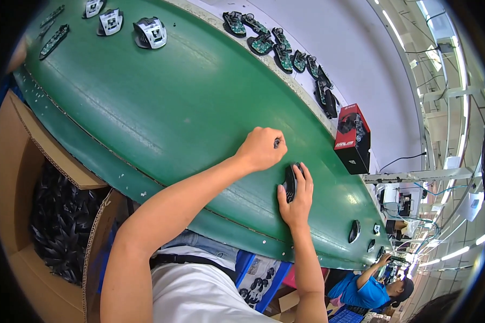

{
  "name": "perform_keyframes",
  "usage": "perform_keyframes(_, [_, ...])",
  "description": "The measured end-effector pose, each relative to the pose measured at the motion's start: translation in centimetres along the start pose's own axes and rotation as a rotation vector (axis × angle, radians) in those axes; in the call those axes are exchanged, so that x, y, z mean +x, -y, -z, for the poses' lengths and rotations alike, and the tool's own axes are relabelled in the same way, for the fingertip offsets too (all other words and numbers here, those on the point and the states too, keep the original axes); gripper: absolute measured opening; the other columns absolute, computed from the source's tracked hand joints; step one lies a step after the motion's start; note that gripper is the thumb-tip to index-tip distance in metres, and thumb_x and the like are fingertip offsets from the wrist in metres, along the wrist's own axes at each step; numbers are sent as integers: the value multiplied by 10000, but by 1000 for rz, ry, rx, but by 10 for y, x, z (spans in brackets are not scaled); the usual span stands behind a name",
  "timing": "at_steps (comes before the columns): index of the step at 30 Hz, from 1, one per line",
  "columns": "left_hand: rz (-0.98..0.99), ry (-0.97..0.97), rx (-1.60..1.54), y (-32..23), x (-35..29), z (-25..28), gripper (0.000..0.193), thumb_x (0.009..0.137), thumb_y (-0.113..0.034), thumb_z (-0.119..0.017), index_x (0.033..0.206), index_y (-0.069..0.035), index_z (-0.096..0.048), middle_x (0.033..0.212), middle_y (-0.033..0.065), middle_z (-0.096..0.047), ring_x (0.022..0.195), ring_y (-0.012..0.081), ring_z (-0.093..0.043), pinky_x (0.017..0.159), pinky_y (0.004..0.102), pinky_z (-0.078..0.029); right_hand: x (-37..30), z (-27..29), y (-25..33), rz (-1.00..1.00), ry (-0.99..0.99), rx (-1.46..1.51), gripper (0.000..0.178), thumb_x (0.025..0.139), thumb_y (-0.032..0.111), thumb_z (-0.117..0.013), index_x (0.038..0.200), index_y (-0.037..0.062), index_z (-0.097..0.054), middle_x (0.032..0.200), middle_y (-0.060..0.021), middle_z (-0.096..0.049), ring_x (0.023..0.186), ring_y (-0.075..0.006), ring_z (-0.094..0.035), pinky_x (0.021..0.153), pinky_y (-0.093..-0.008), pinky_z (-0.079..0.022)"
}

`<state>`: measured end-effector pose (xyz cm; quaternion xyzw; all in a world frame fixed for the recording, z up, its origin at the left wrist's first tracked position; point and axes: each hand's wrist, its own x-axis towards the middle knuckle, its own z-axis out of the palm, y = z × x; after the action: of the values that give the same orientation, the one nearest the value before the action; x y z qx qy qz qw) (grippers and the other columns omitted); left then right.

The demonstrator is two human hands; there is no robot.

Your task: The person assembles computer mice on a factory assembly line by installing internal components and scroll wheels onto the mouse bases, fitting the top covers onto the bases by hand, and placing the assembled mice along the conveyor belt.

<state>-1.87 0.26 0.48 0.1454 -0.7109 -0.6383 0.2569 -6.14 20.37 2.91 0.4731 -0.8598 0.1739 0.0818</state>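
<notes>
My right hand [297, 202] rests over a black computer mouse [290, 184] on the green work surface, thumb on one side and fingers along the other. My left hand [261, 149] is closed in a fist just to its upper left, above the surface. A small dark piece [276, 143] shows between its curled fingers; most of it is hidden, so its kind is unclear.
Mouse bases with green circuit boards [283, 58] line the far ledge, beside a red and black box [352, 134]. Silver shells [152, 33] lie far left. A carton [99, 237] of black plastic parts stands near left. A co-worker in blue [364, 290] sits at right.
</notes>
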Motion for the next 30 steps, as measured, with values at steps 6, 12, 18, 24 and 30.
perform_keyframes(6, [-38, 18, 32, 2, -2, -5, 195, 785, -164, -589, 792, 3, -690, 761, 219, -674, 736, 386, -671, 709, 422, -544, -4, -2, -6, -2, -17, 7, 508, 863, 160, -644, 1336, 39, -507, 1417, -208, -437, 1269, -405, -435, 1056, -475, -366])
perform_keyframes(12, [-25, 34, -4, 2, -3, -6, 197, 781, -169, -590, 791, -2, -694, 764, 217, -676, 742, 387, -672, 715, 419, -545, -2, 9, -12, -68, 53, 215, 426, 975, 248, -460, 1334, 27, -515, 1433, -211, -423, 1306, -388, -410, 1101, -448, -304])
perform_keyframes(18, [-82, 0, 3, 5, -2, -8, 161, 813, -134, -600, 784, 1, -681, 688, 145, -669, 632, 260, -663, 620, 350, -515, 20, 28, -3, -37, -54, 111, 420, 1001, 252, -413, 1332, 14, -515, 1455, -221, -393, 1331, -398, -394, 1102, -459, -307])
perform_keyframes(24, [-48, 5, -36, 1, -2, -9, 165, 817, -139, -604, 791, 4, -682, 674, 132, -662, 609, 225, -644, 612, 335, -510, 27, 4, -9, 1, 39, -87, 418, 971, 206, -476, 1349, 30, -502, 1441, -205, -425, 1310, -388, -416, 1098, -460, -313])
perform_keyframes(30, [-55, 0, -7, 5, -3, -7, 170, 818, -134, -590, 783, 9, -675, 679, 135, -663, 614, 227, -648, 612, 343, -510, 22, 14, -21, -24, 12, 364, 410, 855, 139, -570, 1245, 14, -589, 1339, -177, -548, 1258, -369, -492, 1068, -448, -372])
